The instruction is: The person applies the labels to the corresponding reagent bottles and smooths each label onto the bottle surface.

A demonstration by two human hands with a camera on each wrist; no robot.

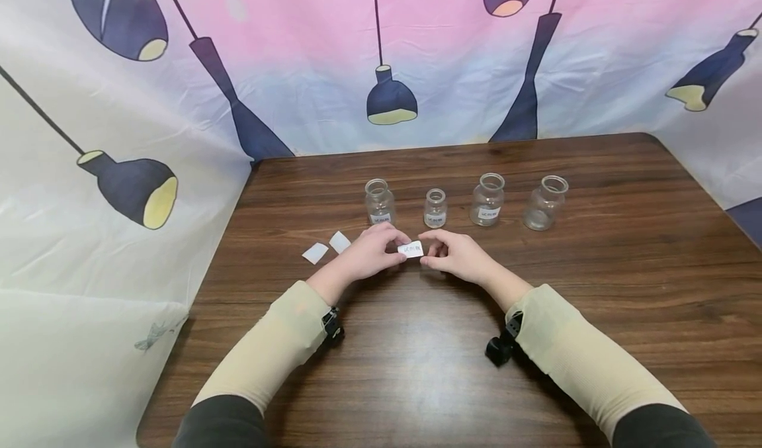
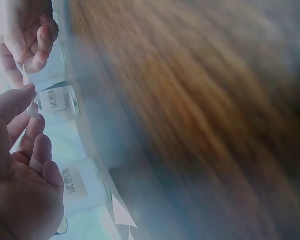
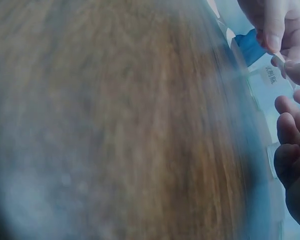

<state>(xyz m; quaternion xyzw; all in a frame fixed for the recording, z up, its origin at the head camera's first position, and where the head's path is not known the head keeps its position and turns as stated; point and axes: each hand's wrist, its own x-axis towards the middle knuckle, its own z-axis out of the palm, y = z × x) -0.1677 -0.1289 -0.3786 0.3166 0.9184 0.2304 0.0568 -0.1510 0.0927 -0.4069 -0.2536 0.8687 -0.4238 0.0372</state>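
Observation:
Over the middle of the table, a small white label with dark characters is held between both hands. My left hand pinches its left end between thumb and fingers. At the label's right edge, my right hand has the thumb at the lower corner and a finger at the upper one. The left wrist view shows the label edge-on as a thin white strip between the fingertips of both hands. Just behind the hands stand a glass jar on the left and a smaller glass jar, each bearing a similar label.
Farther right are a labelled glass jar and a glass jar showing no label. Two white paper pieces lie left of my left hand on the brown wooden table. A patterned cloth hangs behind the table.

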